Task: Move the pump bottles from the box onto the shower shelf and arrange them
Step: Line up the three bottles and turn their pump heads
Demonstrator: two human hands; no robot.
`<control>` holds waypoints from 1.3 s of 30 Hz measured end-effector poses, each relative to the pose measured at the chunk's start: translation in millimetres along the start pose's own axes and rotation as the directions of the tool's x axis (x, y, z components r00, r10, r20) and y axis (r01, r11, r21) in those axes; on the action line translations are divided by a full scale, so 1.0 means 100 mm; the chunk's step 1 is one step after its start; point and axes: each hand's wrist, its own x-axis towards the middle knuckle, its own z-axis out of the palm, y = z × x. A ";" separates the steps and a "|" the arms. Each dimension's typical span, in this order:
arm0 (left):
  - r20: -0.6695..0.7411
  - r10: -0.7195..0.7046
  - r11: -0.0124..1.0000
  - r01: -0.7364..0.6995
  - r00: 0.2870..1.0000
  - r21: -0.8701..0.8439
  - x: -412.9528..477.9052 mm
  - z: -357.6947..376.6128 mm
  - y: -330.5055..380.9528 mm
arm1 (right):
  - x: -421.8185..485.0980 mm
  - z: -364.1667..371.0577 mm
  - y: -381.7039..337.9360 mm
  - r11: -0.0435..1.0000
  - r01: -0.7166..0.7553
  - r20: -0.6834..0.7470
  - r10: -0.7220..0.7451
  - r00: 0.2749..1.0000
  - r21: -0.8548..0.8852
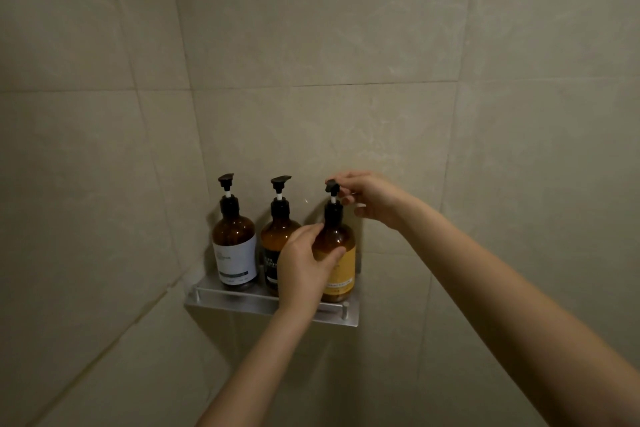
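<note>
Three amber pump bottles stand upright in a row on a metal shower shelf (228, 300) fixed to the tiled wall. The left bottle (233, 236) has a white label, the middle bottle (277, 236) a dark label. The right bottle (341, 263) carries a yellow label. My left hand (303, 270) wraps around the body of that right bottle and partly hides the middle one. My right hand (372, 198) pinches the black pump head of the same bottle from the right. The box is out of view.
Beige tiled walls meet in a corner just left of the shelf. The shelf has a low front rail and ends just right of the yellow-label bottle. Both of my forearms reach in from the lower right.
</note>
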 end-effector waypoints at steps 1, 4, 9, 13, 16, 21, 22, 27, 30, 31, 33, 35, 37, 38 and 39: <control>0.001 -0.004 1.000 0.004 1.000 0.000 0.00 0.00 0.00 | 0.00 0.00 0.00 1.000 -0.001 -0.002 0.001 1.000 0.002; 0.003 -0.005 1.000 0.005 1.000 -0.001 -0.01 0.00 -0.01 | 0.02 0.01 -0.02 1.000 -0.016 -0.024 0.016 1.000 0.013; 0.014 -0.014 1.000 0.014 1.000 -0.022 -0.01 0.00 -0.01 | 0.03 0.02 0.00 0.999 -0.025 -0.022 0.025 0.999 0.031; 0.013 -0.012 1.000 0.012 1.000 -0.015 0.00 0.00 -0.02 | 0.03 0.02 0.02 0.999 -0.025 -0.027 0.026 0.999 0.042; 0.026 -0.014 1.000 0.014 1.000 -0.014 0.00 0.00 -0.02 | -0.01 0.03 0.02 0.999 -0.029 -0.052 0.030 0.998 0.015; 0.009 0.029 0.999 -0.029 1.000 -0.039 -0.02 -0.09 -0.08 | -0.04 0.06 -0.19 0.994 0.101 -0.269 -0.111 0.957 -0.048; -0.033 0.031 0.999 -0.032 0.999 -0.031 -0.01 -0.13 -0.10 | -0.04 0.06 -0.26 0.986 0.150 -0.306 -0.167 0.937 -0.078; -0.246 -0.038 0.999 0.045 0.968 0.022 0.09 -0.41 -0.31 | 0.00 0.36 -0.61 0.857 0.237 -0.228 -0.371 0.900 -0.458; -0.207 -0.081 0.988 0.105 0.975 0.112 0.16 -0.50 -0.44 | 0.07 0.66 -0.68 0.704 0.158 -0.176 -0.377 0.909 -0.692; -0.184 -0.088 0.985 0.113 0.979 0.130 0.17 -0.50 -0.46 | 0.10 0.74 -0.68 0.660 0.141 -0.175 -0.388 0.905 -0.738; -0.144 -0.077 0.985 0.098 0.987 0.144 0.18 -0.49 -0.46 | 0.16 0.85 -0.66 0.612 0.124 -0.181 -0.412 0.893 -0.781; -0.118 -0.059 0.988 0.074 0.991 0.132 0.18 -0.48 -0.46 | 0.20 0.91 -0.63 0.607 0.119 -0.176 -0.405 0.897 -0.786; -0.113 -0.061 0.992 0.072 0.992 0.101 0.18 -0.46 -0.48 | 0.23 0.94 -0.59 0.615 0.113 -0.167 -0.379 0.910 -0.780; -0.116 -0.064 0.994 0.074 0.991 0.085 0.18 -0.46 -0.50 | 0.24 0.95 -0.57 0.616 0.109 -0.169 -0.374 0.912 -0.780; -0.120 -0.068 0.994 0.077 0.990 0.073 0.18 -0.46 -0.51 | 0.24 0.95 -0.55 0.618 0.105 -0.177 -0.377 0.909 -0.779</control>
